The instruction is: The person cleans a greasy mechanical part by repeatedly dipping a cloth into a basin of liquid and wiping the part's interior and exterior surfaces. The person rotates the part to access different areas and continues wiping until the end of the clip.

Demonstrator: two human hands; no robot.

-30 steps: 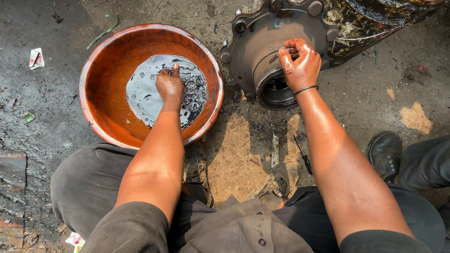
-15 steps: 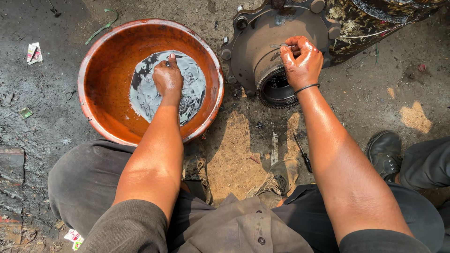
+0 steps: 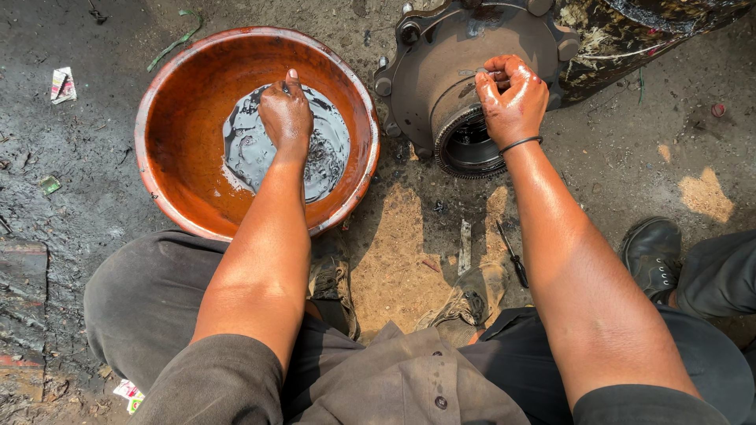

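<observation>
Since the earlier frame, the left hand has slid toward the far side of the grey puddle, which now lies under and just behind its knuckles inside the orange basin. Its fingertips are sunk in the liquid, curled; whether they hold anything cannot be told. Right hand rests curled on the metal hub, fingers pressed together, its grip hidden.
</observation>
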